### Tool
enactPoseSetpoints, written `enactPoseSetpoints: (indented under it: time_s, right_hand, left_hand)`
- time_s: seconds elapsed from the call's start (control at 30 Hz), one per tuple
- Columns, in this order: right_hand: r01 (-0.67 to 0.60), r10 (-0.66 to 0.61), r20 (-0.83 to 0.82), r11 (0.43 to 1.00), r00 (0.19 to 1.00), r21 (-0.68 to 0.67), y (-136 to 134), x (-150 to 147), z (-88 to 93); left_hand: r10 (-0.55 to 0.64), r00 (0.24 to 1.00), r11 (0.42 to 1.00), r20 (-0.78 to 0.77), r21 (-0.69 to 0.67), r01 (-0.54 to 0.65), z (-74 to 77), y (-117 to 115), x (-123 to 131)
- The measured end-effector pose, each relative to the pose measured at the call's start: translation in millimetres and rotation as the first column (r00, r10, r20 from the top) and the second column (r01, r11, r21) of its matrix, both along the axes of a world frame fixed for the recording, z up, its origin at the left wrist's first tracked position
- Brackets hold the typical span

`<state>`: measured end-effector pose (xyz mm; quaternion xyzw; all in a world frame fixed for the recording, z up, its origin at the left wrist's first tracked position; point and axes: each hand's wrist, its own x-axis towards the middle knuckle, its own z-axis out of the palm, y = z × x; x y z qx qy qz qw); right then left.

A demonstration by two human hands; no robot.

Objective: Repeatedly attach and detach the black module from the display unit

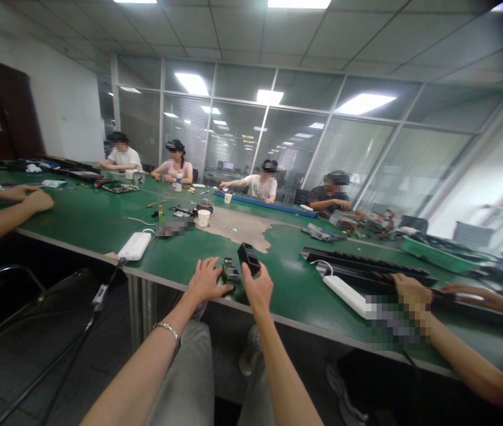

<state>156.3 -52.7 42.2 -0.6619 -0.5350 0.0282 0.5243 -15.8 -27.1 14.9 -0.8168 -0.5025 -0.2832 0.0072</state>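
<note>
left grip (207, 281): fingers spread, touching small dark device (230, 272) | right grip (257, 289): closed on black box (248, 258)

Black rectangular box (248, 258) tilted in right hand (258, 290); small dark electronic gadget (230, 272) just beside, against left hand (206, 280).

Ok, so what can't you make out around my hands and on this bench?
Head view:
- Small dark device by the left hand: partly covered by fingers, details too small.
- Black box at the right hand: lower end hidden by fingers.
- Pixelated patch on the green bench: blurred, contents unreadable.
- Pixelated patch by a co-worker's forearm: blurred too.
- Far parts pile: too small to identify.
</note>
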Motion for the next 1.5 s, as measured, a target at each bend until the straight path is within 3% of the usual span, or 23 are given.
enactPoseSetpoints:
  time_s: [0.13, 0.3, 0.53, 0.7, 0.83, 1.0, 1.2, 1.33, 1.5]
  right_hand:
    - [0.034, -0.030, 0.069, 0.998, 0.997, -0.057, 3, 25, -19.0]
    - [0.036, -0.025, 0.151, 0.997, 0.988, -0.072, 5, 35, -38.5]
    - [-0.007, 0.030, 0.263, 0.996, 0.964, -0.086, 3, 36, -43.8]
    - [0.029, -0.001, 0.266, 0.995, 0.964, -0.100, 4, 36, -48.3]
    - [-0.010, 0.041, 0.266, 0.993, 0.963, -0.116, 3, 37, -48.9]
    - [-0.011, 0.037, 0.189, 0.990, 0.981, -0.137, 0, 36, -40.4]
    - [-0.081, 0.072, -0.073, 0.989, 0.995, -0.122, -2, 23, -9.9]
    - [-0.130, 0.131, 0.004, 0.986, 0.991, -0.102, -4, 2, 3.8]
    - [-0.060, 0.079, 0.108, 0.984, 0.991, -0.169, -2, -18, 10.1]
  left_hand:
    - [-0.003, 1.000, 1.000, 0.006, -0.014, 0.003, 1.7, 0, 1]
    - [-0.021, 1.000, 1.000, -0.003, -0.006, 0.021, 1.2, 2, 2]
    - [-0.037, 0.999, 0.999, -0.029, -0.024, 0.037, 0.0, 6, 3]
    - [-0.054, 0.998, 0.998, -0.041, -0.039, 0.052, -0.7, 8, 3]
    - [-0.056, 0.997, 0.998, -0.050, -0.040, 0.054, -3.1, 10, 2]
    - [-0.057, 0.997, 0.997, -0.054, -0.055, 0.054, -4.4, 12, 1]
    - [-0.070, 0.997, 0.996, -0.026, -0.052, 0.068, -2.4, 11, -2]
    - [-0.079, 0.997, 0.996, -0.011, -0.031, 0.079, -1.8, 8, -2]
    - [-0.070, 0.997, 0.998, 0.009, 0.000, 0.070, -1.2, 6, -2]
